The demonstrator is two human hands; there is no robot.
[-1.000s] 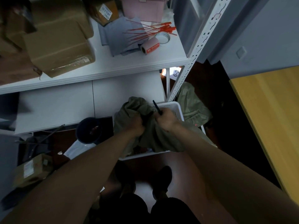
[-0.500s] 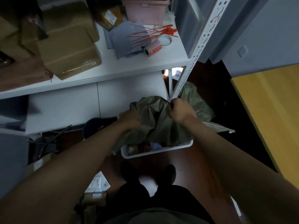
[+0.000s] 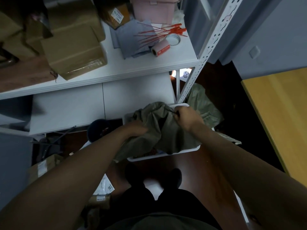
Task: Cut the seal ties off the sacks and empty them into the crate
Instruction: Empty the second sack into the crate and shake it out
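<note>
Both hands are on the olive-green sack (image 3: 159,130), which is bunched up over the white crate (image 3: 191,149) on the dark floor in front of the shelving. The left hand (image 3: 138,128) is buried in the near-left folds, fingers curled into the cloth. The right hand (image 3: 186,119) grips the sack's far-right edge, and a thin dark tool (image 3: 172,111) pokes out past its knuckles; whether that tip touches a tie I cannot tell. Compared with half a second back, the right hand has slid nearer and rightward, the left sits lower on the fabric, and the sack hangs more fully across the crate, hiding most of its inside; only the near rim and a sliver of contents show. A second sack (image 3: 204,105) lies crumpled to the right, behind the shelf post. Up on the shelf, the bundle of red seal ties (image 3: 159,33) lies beside a pink roll (image 3: 160,49), unchanged.
</note>
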